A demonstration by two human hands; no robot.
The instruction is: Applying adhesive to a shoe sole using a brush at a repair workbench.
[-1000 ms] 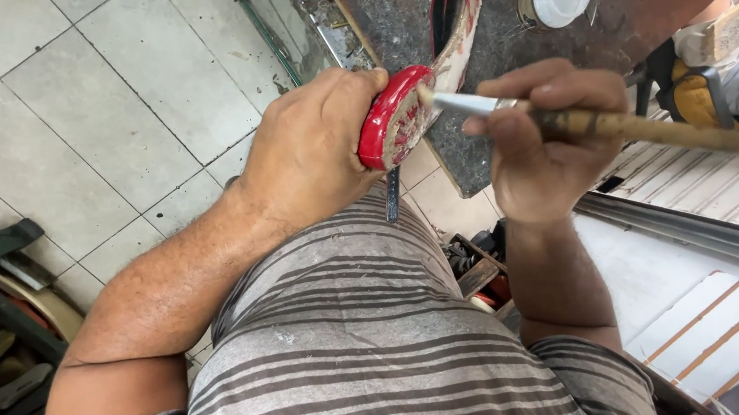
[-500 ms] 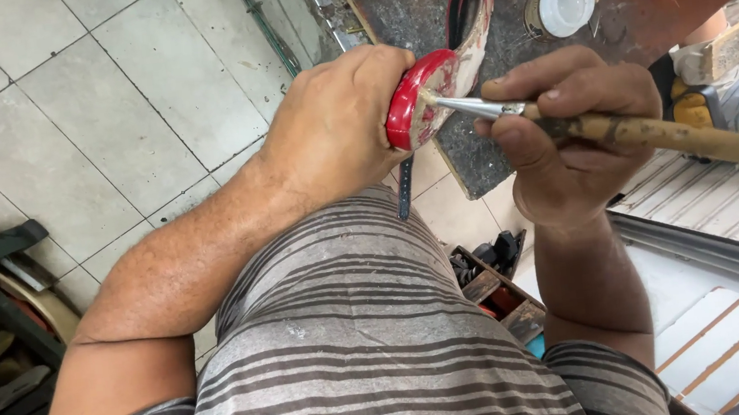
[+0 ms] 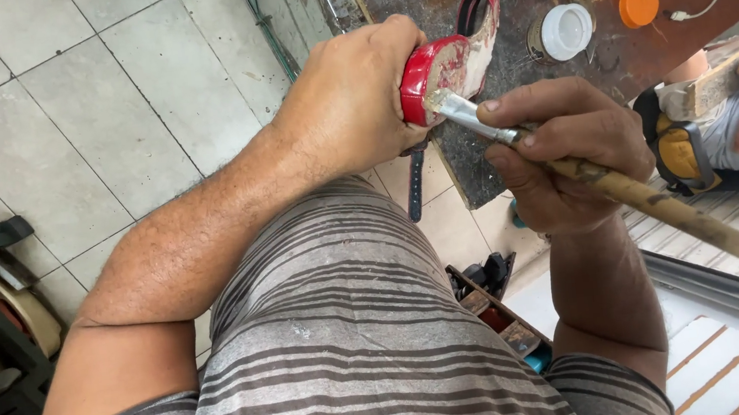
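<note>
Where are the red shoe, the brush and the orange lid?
red shoe (image 3: 428, 69), head view, on its glossy red heel end.
brush (image 3: 460, 111), head view, on its metal ferrule.
orange lid (image 3: 638, 3), head view, on its top.

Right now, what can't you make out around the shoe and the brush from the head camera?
Head view only:
- Red shoe: its heel end is hidden under the left hand.
- Brush: its wooden handle runs off the right edge; its middle is wrapped by the right hand.
- White jar: contents too small to tell.
</note>
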